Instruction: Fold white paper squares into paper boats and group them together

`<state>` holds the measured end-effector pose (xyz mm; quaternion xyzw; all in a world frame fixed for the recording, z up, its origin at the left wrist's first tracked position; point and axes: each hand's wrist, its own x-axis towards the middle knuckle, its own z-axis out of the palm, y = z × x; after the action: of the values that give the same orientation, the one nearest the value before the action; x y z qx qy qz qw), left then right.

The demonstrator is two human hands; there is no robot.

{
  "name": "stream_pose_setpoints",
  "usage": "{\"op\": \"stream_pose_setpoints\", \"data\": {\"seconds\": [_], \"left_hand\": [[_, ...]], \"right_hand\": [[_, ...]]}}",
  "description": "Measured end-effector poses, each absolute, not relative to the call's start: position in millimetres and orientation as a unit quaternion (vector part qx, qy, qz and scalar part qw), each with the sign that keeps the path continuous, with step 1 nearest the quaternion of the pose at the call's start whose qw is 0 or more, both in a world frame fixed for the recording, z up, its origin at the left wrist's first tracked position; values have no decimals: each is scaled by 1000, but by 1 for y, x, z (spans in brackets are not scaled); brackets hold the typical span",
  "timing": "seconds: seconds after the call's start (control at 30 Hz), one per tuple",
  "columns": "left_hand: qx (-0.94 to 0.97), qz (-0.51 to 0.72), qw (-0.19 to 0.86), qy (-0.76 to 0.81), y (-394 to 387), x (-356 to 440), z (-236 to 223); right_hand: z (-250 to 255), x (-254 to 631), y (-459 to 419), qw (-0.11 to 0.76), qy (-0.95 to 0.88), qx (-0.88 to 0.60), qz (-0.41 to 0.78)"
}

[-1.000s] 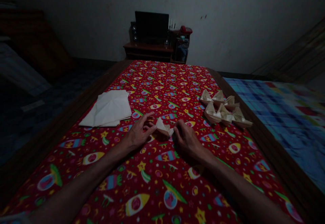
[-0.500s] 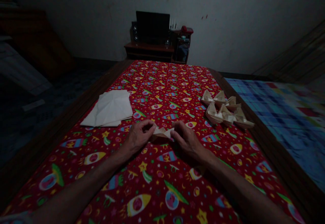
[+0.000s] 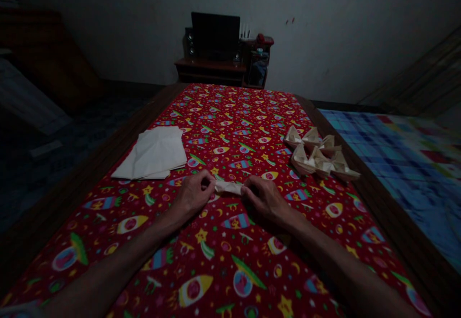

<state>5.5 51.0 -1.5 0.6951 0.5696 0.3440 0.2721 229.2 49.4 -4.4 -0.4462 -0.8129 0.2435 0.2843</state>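
Note:
Between my hands a piece of folded paper (image 3: 229,188) is stretched into a narrow, nearly flat strip, just over the red printed tablecloth (image 3: 230,260). My left hand (image 3: 196,190) pinches its left end between thumb and fingers. At the other end, my right hand (image 3: 264,194) has the same sort of pinch. The fingertips cover both ends of the paper. Off to the right sit several folded paper boats (image 3: 317,157), grouped in two rows with their points up. On the left lies a stack of pale paper sheets (image 3: 158,152), creased and slightly fanned.
The cloth covers a long table with a dark wooden edge (image 3: 360,174). Past its far end stand a monitor (image 3: 216,35), a speaker (image 3: 190,42) and a low brown desk (image 3: 211,70) against the wall. A blue checked sheet (image 3: 382,150) spreads out at the right.
My left hand has closed on the left end of the paper. Its raised middle peak has gone down as both hands drew the ends apart, leaving a flat strip.

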Motion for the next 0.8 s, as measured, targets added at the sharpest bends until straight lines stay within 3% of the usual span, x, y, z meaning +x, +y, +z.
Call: {"op": "stream_pose_setpoints", "data": {"seconds": [0.33, 0.6, 0.8], "left_hand": [[749, 311, 247, 531, 57, 10, 1], [712, 264, 310, 572, 62, 11, 4], [733, 265, 365, 509, 67, 10, 8]], "right_hand": [[6, 227, 53, 241, -820, -445, 267], [5, 227, 58, 232, -815, -467, 251], [4, 229, 61, 226, -819, -465, 246]]}}
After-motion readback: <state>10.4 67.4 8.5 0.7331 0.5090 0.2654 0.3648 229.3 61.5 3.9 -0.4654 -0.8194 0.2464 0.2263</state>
